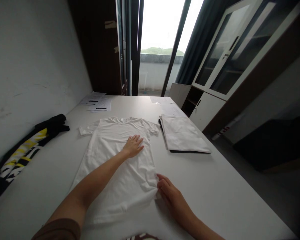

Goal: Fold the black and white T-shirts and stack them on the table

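A white short-sleeved T-shirt point(112, 173) lies spread on the white table, its collar toward the far end and its hem toward me. My left hand point(133, 146) rests flat on the upper chest of the shirt, fingers stretched out and slightly apart. At the shirt's right side edge, near the hem, my right hand point(168, 190) pinches the fabric between thumb and fingers. Small creases run from that pinch across the lower part of the shirt. Part of the shirt's left side is hidden under my left forearm.
Right of the shirt lies a stack of folded garments point(185, 135), white over black. A black garment with yellow and white print point(22, 150) sits along the left wall. Paper sheets point(97, 102) lie at the table's far left. A glass-door cabinet point(225, 50) stands beyond the right edge.
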`<state>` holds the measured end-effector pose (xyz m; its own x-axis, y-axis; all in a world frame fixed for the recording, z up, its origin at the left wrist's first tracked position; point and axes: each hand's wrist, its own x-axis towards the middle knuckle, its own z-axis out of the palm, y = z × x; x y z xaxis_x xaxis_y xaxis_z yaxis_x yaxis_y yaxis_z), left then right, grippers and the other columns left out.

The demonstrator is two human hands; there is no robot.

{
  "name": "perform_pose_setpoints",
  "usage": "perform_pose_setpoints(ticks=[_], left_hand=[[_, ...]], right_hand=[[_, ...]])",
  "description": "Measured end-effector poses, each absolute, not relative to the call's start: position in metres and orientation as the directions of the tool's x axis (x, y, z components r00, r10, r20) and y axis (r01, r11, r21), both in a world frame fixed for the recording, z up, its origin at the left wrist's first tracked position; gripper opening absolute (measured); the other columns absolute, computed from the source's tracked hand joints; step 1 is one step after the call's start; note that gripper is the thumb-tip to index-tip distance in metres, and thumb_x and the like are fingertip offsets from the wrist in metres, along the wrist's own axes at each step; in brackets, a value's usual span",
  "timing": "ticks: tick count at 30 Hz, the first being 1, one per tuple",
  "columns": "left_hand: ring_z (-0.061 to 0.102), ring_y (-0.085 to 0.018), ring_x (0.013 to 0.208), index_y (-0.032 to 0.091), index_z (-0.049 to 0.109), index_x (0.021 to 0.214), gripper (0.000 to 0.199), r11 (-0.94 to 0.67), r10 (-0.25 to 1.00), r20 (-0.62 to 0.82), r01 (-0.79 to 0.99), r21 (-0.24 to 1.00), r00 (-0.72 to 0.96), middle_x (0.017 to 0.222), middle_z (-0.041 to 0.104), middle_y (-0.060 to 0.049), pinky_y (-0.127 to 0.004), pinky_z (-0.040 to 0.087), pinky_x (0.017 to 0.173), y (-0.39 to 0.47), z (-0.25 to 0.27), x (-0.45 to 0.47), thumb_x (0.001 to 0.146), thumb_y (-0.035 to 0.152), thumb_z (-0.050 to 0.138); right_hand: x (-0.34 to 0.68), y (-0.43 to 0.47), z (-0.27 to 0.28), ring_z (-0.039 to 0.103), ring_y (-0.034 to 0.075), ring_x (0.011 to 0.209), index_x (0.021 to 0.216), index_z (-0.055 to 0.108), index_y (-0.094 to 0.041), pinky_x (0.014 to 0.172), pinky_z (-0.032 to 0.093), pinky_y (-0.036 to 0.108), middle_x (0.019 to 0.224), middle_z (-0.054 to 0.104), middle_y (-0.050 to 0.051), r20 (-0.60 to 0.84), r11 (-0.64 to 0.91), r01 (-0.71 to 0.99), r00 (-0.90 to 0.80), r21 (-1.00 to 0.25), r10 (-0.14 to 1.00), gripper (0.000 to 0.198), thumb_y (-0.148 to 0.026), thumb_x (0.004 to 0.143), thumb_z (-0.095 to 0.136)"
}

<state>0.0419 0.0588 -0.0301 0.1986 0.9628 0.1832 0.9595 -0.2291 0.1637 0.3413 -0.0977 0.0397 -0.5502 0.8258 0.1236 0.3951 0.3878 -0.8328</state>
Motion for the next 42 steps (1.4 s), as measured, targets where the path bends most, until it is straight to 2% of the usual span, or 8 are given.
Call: perform_pose_setpoints(ticks=[9, 15, 18, 22, 27, 33, 38, 42], left_hand=[[0.029, -0.03, 0.152, 0.027, 0.045, 0.153, 0.056, -0.234, 0.959, 0.2, 0.956, 0.178, 0.198, 0.164, 0.036, -0.01, -0.054, 0.024, 0.123, 0.057, -0.03, 0.04, 0.103, 0.052, 0.04], [0.03, -0.029, 0.152, 0.028, 0.046, 0.152, 0.054, -0.236, 0.96, 0.2, 0.951, 0.201, 0.196, 0.163, 0.038, -0.009, -0.054, 0.024, 0.123, 0.056, -0.028, 0.04, 0.103, 0.05, 0.042], [0.03, -0.029, 0.152, 0.028, 0.046, 0.152, 0.054, -0.238, 0.959, 0.204, 0.95, 0.201, 0.197, 0.163, 0.038, -0.009, -0.054, 0.024, 0.123, 0.055, -0.027, 0.04, 0.103, 0.049, 0.043], [0.031, -0.029, 0.151, 0.029, 0.045, 0.153, 0.054, -0.24, 0.958, 0.207, 0.949, 0.205, 0.197, 0.163, 0.038, -0.008, -0.054, 0.025, 0.122, 0.055, -0.028, 0.039, 0.103, 0.049, 0.043], [0.029, -0.03, 0.152, 0.03, 0.045, 0.153, 0.055, -0.23, 0.963, 0.193, 0.95, 0.213, 0.189, 0.164, 0.037, -0.008, -0.056, 0.023, 0.123, 0.056, -0.029, 0.04, 0.102, 0.05, 0.044], [0.028, -0.029, 0.153, 0.03, 0.044, 0.153, 0.055, -0.223, 0.965, 0.184, 0.952, 0.211, 0.185, 0.164, 0.036, -0.007, -0.054, 0.022, 0.124, 0.057, -0.029, 0.04, 0.102, 0.051, 0.043], [0.028, -0.03, 0.153, 0.028, 0.045, 0.153, 0.056, -0.23, 0.961, 0.202, 0.951, 0.206, 0.189, 0.164, 0.036, -0.009, -0.054, 0.022, 0.124, 0.058, -0.031, 0.04, 0.102, 0.05, 0.043], [0.028, -0.029, 0.153, 0.029, 0.044, 0.154, 0.056, -0.237, 0.959, 0.203, 0.95, 0.205, 0.196, 0.164, 0.036, -0.008, -0.054, 0.021, 0.124, 0.058, -0.033, 0.04, 0.102, 0.05, 0.043]], right_hand=[[0.318, -0.101, 0.053, 0.062, 0.024, 0.098, 0.094, 0.056, -0.025, 0.079, 0.059, 0.041, 0.137, 0.058, 0.008, -0.118, -0.129, -0.005, -0.369, -0.992, 0.922, 0.036, -0.061, 0.093, 0.061], [0.312, -0.098, 0.047, 0.053, 0.017, 0.076, 0.088, 0.059, -0.024, 0.069, 0.051, 0.031, 0.085, 0.059, 0.002, -0.051, -0.073, -0.047, -0.368, -0.996, 0.928, 0.032, -0.055, 0.093, 0.065], [0.308, -0.094, 0.04, 0.058, 0.02, 0.089, 0.09, 0.06, -0.023, 0.075, 0.05, 0.031, 0.099, 0.063, 0.005, -0.042, -0.076, -0.108, -0.29, -0.991, 0.956, 0.031, -0.053, 0.089, 0.07], [0.308, -0.09, 0.043, 0.061, 0.028, 0.114, 0.097, 0.058, -0.026, 0.071, 0.052, 0.03, 0.123, 0.062, 0.009, -0.265, -0.307, -0.165, -0.234, -0.937, 0.935, 0.036, -0.056, 0.083, 0.073], [0.317, -0.099, 0.054, 0.069, 0.028, 0.11, 0.116, 0.06, -0.03, 0.065, 0.049, 0.027, 0.129, 0.062, 0.008, -0.419, -0.47, -0.035, -0.4, -0.882, 0.815, 0.043, -0.057, 0.083, 0.071], [0.319, -0.11, 0.041, 0.062, 0.016, 0.067, 0.099, 0.071, -0.023, 0.068, 0.049, 0.031, 0.091, 0.069, 0.004, -0.298, -0.34, -0.024, -0.422, -0.94, 0.856, 0.031, -0.05, 0.084, 0.074], [0.325, -0.109, 0.065, 0.065, 0.028, 0.107, 0.093, 0.078, -0.024, 0.097, 0.046, 0.043, 0.11, 0.074, 0.009, -0.073, -0.034, 0.071, -0.676, -0.997, 0.734, 0.03, -0.05, 0.094, 0.063], [0.329, -0.112, 0.066, 0.066, 0.023, 0.084, 0.09, 0.078, -0.023, 0.083, 0.048, 0.037, 0.087, 0.074, 0.007, -0.071, 0.032, 0.118, -0.771, -0.992, 0.633, 0.031, -0.049, 0.095, 0.063]])
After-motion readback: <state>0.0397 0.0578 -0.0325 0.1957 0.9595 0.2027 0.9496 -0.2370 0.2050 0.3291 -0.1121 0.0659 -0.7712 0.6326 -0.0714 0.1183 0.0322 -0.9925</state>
